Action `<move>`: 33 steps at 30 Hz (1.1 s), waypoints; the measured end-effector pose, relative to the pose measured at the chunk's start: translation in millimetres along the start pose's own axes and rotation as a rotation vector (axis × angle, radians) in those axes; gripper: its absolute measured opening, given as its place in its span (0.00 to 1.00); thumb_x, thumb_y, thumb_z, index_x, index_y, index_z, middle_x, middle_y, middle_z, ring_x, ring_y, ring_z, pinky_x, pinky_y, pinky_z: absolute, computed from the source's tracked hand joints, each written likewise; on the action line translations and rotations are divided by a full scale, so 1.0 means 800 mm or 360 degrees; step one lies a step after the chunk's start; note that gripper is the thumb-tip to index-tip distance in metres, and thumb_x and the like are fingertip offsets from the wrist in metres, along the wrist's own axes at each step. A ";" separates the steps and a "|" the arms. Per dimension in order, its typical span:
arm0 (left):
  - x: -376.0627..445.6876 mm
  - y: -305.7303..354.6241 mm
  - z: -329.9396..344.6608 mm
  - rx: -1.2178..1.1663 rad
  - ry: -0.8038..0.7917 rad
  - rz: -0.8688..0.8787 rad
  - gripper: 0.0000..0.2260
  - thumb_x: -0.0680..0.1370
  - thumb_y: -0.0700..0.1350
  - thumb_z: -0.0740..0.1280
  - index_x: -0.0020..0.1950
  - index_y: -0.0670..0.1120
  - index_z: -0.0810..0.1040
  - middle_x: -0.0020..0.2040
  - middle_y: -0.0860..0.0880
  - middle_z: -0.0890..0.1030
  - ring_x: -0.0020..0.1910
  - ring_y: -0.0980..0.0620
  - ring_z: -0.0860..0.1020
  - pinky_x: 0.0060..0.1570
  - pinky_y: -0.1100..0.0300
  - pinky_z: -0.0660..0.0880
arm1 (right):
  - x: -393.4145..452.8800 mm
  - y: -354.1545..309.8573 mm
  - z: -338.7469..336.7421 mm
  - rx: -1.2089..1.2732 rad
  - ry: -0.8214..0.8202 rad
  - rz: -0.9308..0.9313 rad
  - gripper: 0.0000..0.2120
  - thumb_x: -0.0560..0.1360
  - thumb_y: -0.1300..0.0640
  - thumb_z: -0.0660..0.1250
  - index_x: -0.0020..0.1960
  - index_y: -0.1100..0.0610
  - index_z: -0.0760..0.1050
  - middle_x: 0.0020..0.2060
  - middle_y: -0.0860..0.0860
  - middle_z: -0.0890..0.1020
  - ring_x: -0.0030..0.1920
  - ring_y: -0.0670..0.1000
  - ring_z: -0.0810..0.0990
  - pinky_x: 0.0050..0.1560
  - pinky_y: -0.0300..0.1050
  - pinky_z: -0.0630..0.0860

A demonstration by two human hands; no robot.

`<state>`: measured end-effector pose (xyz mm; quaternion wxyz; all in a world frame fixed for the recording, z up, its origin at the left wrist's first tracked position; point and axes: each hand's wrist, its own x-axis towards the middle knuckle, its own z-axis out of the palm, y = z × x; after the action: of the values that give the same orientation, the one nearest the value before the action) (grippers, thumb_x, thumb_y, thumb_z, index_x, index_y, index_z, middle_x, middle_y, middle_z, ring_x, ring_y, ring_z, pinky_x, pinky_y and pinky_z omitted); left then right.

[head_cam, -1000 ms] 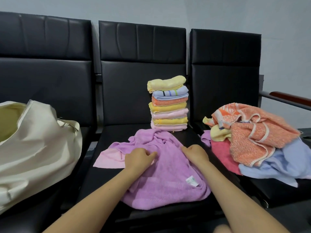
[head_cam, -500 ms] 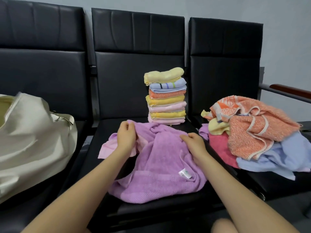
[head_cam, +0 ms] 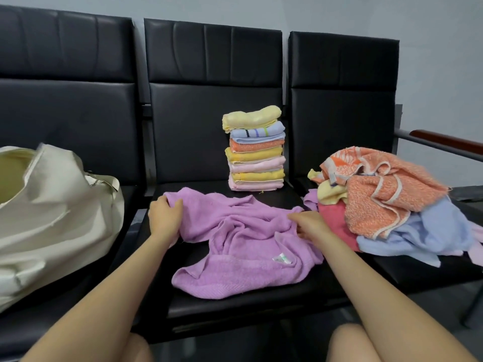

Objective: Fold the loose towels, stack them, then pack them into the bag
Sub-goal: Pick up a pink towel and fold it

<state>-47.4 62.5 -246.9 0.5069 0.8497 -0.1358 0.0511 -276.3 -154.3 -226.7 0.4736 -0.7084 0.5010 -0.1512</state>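
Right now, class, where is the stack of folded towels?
In the head view the stack of folded towels stands at the back of the middle seat, beyond the purple towel and left of the loose towel pile.

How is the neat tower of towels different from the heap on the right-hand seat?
The stack holds folded towels, squared and layered upright on the middle seat; the pile is crumpled towels, tangled and sprawling. The stack stands narrow and tall, the pile low and wide. Both mix orange, yellow, pink and blue.
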 end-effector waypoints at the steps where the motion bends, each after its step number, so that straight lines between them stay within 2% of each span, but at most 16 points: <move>1: -0.004 0.003 -0.002 0.0034 0.0117 0.0118 0.15 0.76 0.48 0.66 0.55 0.37 0.76 0.52 0.39 0.78 0.54 0.39 0.75 0.50 0.49 0.73 | -0.009 -0.004 -0.001 -0.0211 0.0000 0.0008 0.20 0.77 0.51 0.66 0.63 0.63 0.73 0.41 0.56 0.78 0.43 0.54 0.78 0.52 0.50 0.78; 3: -0.021 0.016 -0.010 -0.0035 0.0302 0.0333 0.13 0.75 0.47 0.69 0.54 0.39 0.75 0.52 0.42 0.76 0.54 0.42 0.74 0.50 0.53 0.70 | -0.022 -0.002 -0.001 -0.0563 -0.0016 -0.0070 0.24 0.76 0.46 0.66 0.66 0.60 0.72 0.51 0.56 0.80 0.51 0.56 0.79 0.56 0.49 0.75; 5: -0.037 0.031 -0.019 0.0019 0.0212 0.0517 0.08 0.76 0.47 0.68 0.48 0.43 0.74 0.46 0.47 0.76 0.46 0.47 0.74 0.42 0.56 0.68 | -0.034 0.007 -0.002 -0.0744 -0.0056 -0.0170 0.24 0.79 0.47 0.63 0.68 0.61 0.70 0.63 0.59 0.76 0.62 0.57 0.76 0.59 0.46 0.71; 6: -0.048 0.036 -0.021 0.0086 0.0056 0.0572 0.09 0.77 0.49 0.67 0.42 0.46 0.72 0.40 0.49 0.75 0.41 0.48 0.74 0.37 0.57 0.66 | -0.037 0.012 -0.003 -0.0752 0.0016 -0.0273 0.23 0.79 0.48 0.64 0.67 0.62 0.70 0.63 0.59 0.76 0.62 0.57 0.76 0.58 0.46 0.71; 8: -0.070 0.042 -0.022 0.0370 -0.0345 0.0579 0.18 0.78 0.56 0.64 0.33 0.47 0.68 0.30 0.51 0.73 0.33 0.49 0.72 0.30 0.58 0.62 | -0.037 0.022 -0.005 -0.0671 0.0336 -0.0578 0.26 0.73 0.44 0.69 0.64 0.60 0.72 0.60 0.58 0.77 0.58 0.57 0.77 0.55 0.49 0.73; 10: -0.095 0.040 -0.016 0.0627 -0.0701 0.0548 0.23 0.76 0.65 0.62 0.33 0.46 0.70 0.30 0.52 0.76 0.32 0.51 0.74 0.31 0.58 0.66 | -0.037 0.025 -0.007 -0.0598 0.0428 -0.0779 0.27 0.71 0.42 0.71 0.63 0.58 0.74 0.55 0.54 0.78 0.54 0.54 0.77 0.50 0.47 0.73; 12: -0.117 0.031 -0.004 0.0818 -0.0789 0.0572 0.23 0.75 0.67 0.62 0.40 0.46 0.72 0.37 0.52 0.79 0.34 0.53 0.75 0.35 0.58 0.69 | -0.045 0.027 -0.006 -0.0565 0.0105 -0.0744 0.25 0.71 0.43 0.72 0.63 0.55 0.75 0.51 0.50 0.78 0.51 0.50 0.77 0.47 0.43 0.72; 14: -0.132 0.024 0.006 0.0885 -0.0712 0.0682 0.20 0.76 0.63 0.63 0.45 0.46 0.72 0.41 0.53 0.77 0.40 0.51 0.75 0.38 0.57 0.68 | -0.054 0.032 -0.003 -0.0736 -0.0227 -0.0624 0.25 0.71 0.44 0.73 0.63 0.54 0.75 0.53 0.51 0.78 0.54 0.51 0.77 0.50 0.44 0.73; 16: -0.136 0.027 0.010 0.0726 -0.0802 0.0642 0.16 0.79 0.58 0.62 0.47 0.44 0.75 0.42 0.52 0.76 0.45 0.49 0.76 0.40 0.57 0.68 | -0.056 0.036 -0.003 -0.0849 -0.0222 -0.0709 0.15 0.72 0.47 0.72 0.53 0.55 0.77 0.46 0.52 0.78 0.48 0.51 0.76 0.46 0.44 0.71; 17: -0.134 0.027 0.012 0.0541 -0.0871 0.0550 0.17 0.80 0.56 0.61 0.48 0.42 0.77 0.42 0.52 0.77 0.46 0.49 0.77 0.42 0.57 0.69 | -0.060 0.036 -0.006 -0.0745 -0.0192 -0.0740 0.10 0.73 0.49 0.70 0.45 0.55 0.75 0.39 0.52 0.74 0.42 0.51 0.73 0.40 0.45 0.67; 19: -0.134 0.034 0.001 0.0049 -0.0922 0.0264 0.18 0.81 0.54 0.60 0.47 0.40 0.79 0.42 0.49 0.80 0.43 0.49 0.76 0.42 0.57 0.71 | -0.069 0.031 -0.016 -0.0348 -0.0174 -0.0743 0.13 0.75 0.52 0.68 0.36 0.55 0.68 0.33 0.52 0.67 0.35 0.50 0.67 0.35 0.45 0.62; 23: -0.129 0.047 -0.041 -0.0430 -0.0716 0.0066 0.15 0.81 0.51 0.60 0.47 0.44 0.82 0.42 0.50 0.80 0.43 0.53 0.77 0.43 0.59 0.72 | -0.094 0.018 -0.035 0.0572 -0.0159 -0.0657 0.07 0.79 0.59 0.64 0.43 0.57 0.78 0.41 0.51 0.81 0.44 0.49 0.78 0.44 0.42 0.72; 25: -0.122 0.046 -0.062 -0.0603 -0.0660 -0.0095 0.14 0.79 0.52 0.62 0.47 0.44 0.82 0.47 0.49 0.80 0.47 0.55 0.77 0.49 0.58 0.73 | -0.108 0.011 -0.045 0.1045 -0.0257 -0.0544 0.08 0.80 0.60 0.62 0.46 0.57 0.79 0.41 0.51 0.83 0.45 0.48 0.81 0.46 0.41 0.75; 27: -0.114 0.035 -0.080 -0.0703 -0.0744 -0.0156 0.15 0.77 0.55 0.64 0.48 0.46 0.84 0.54 0.46 0.82 0.54 0.50 0.79 0.60 0.54 0.74 | -0.121 0.007 -0.052 0.1368 -0.0327 -0.0457 0.08 0.80 0.60 0.62 0.45 0.58 0.79 0.38 0.51 0.83 0.42 0.47 0.82 0.46 0.43 0.77; 30: -0.116 0.026 -0.103 -0.0787 -0.1006 -0.0113 0.14 0.74 0.54 0.68 0.49 0.46 0.85 0.53 0.44 0.84 0.57 0.45 0.81 0.64 0.48 0.73 | -0.137 0.012 -0.057 0.1104 -0.0407 -0.0396 0.12 0.79 0.58 0.64 0.36 0.57 0.75 0.29 0.48 0.80 0.34 0.45 0.79 0.41 0.40 0.74; 33: -0.120 0.019 -0.120 -0.0795 -0.1461 -0.0174 0.22 0.71 0.53 0.70 0.61 0.42 0.79 0.57 0.41 0.82 0.58 0.44 0.80 0.62 0.49 0.74 | -0.143 0.031 -0.053 0.0149 -0.0537 -0.0362 0.14 0.78 0.51 0.66 0.37 0.57 0.79 0.33 0.51 0.82 0.37 0.49 0.79 0.41 0.43 0.72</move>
<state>-138.5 156.9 -209.6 0.5843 0.6437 -0.3076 -0.3870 -371.2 -80.1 -196.3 0.5632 -0.7528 0.3240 -0.1060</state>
